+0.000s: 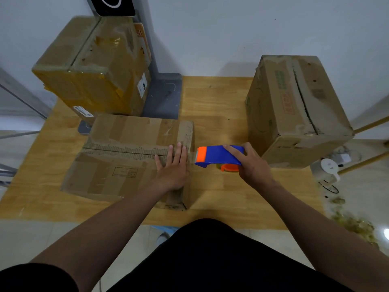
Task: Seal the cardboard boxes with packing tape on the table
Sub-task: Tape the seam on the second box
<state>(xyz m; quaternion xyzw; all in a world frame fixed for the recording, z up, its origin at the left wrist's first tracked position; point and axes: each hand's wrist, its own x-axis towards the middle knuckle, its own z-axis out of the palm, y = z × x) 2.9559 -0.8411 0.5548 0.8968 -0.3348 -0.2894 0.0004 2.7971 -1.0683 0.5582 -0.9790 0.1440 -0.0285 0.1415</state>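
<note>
A flat cardboard box (117, 157) lies in the middle of the wooden table (214, 106), its top seam running left to right. My left hand (173, 167) presses flat on the right end of that seam with straight fingers. My right hand (251, 163) grips a blue and orange tape dispenser (216, 155) just off the box's right edge, its orange nose pointing at the box. A thin strip of clear tape seems to span the small gap between the nose and the box edge. A taller cardboard box (294, 110) stands at the right.
A large box (92, 66) wrapped in yellowish tape sits at the back left beside a grey stand base (164, 95). Off the table's right edge the floor holds a white device (328, 167), cables and scraps. A white wall stands behind.
</note>
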